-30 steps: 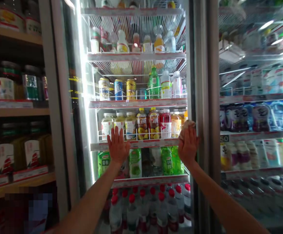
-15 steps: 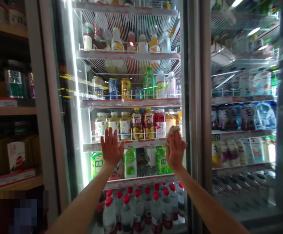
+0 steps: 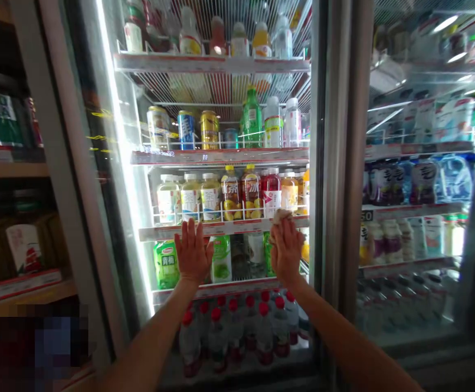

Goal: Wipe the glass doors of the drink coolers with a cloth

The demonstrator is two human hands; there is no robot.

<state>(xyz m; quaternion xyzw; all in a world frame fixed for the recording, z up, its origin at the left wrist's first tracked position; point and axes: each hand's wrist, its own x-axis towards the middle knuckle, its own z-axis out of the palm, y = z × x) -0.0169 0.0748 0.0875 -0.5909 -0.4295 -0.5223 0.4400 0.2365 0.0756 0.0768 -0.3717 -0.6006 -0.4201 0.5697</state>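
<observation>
A pale, crumpled cloth (image 3: pixel 281 216) is pressed against the upright, shut glass fridge door (image 3: pixel 229 130), showing above the fingertips of the right hand (image 3: pixel 287 250) that covers it, at mid height near the door's right edge.

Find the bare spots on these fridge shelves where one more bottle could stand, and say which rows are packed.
Front of the can shelf, between the gold can and the green bottle: only a small can sits behind. A dark gap right of the pale green bottle looks thin too. The red-capped water bottles and the tea row are packed.
</observation>
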